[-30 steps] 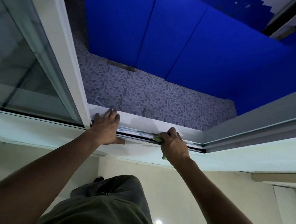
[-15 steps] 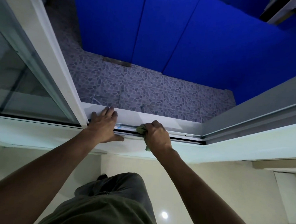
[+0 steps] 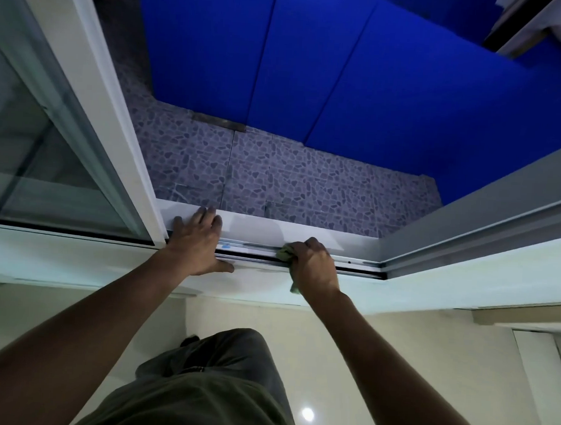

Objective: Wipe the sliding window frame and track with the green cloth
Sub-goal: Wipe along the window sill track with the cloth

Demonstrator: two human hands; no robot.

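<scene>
Under right hand [image 3: 313, 266]: green cloth [image 3: 283, 254].

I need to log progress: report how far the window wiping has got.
Done: cannot tell; no stretch looks clearly cleaner. In hand: the right hand presses the green cloth into the bottom track of the open window, while the left hand rests flat on the sill. Left: a blue smudge and marks remain on the track between the hands; the upright frame is untouched.

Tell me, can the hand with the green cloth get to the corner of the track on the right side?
Probably yes. The right hand holds the green cloth on the track, and the stretch from there to the right corner looks bare, with nothing lying in it. The left hand rests flat on the other side, out of the way.
</scene>
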